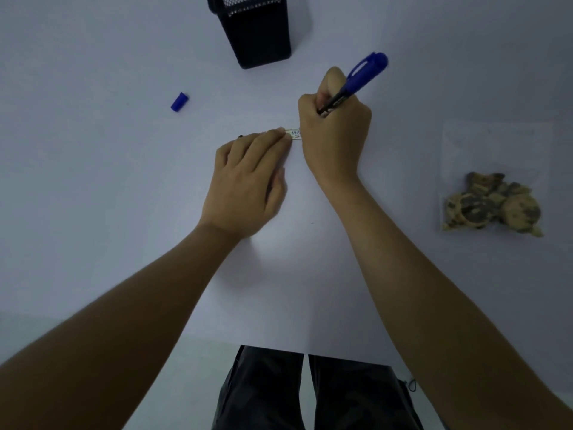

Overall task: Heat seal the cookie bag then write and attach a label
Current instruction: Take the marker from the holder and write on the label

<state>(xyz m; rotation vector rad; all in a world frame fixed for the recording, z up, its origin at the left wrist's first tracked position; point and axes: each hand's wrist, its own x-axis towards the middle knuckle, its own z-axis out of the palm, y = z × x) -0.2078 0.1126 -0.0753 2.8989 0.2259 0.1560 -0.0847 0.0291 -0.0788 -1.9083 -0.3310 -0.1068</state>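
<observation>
Writing is under way: the right hand (335, 135) grips the blue marker (353, 83), its tip hidden behind the fingers, on the small label (294, 133), which the left hand (248, 178) pins to the counter (93, 181) with straight fingertips. Some marks already show. The cookie bag (493, 187) lies well right of both hands; whether it is sealed I cannot tell. Attaching the label remains.
</observation>
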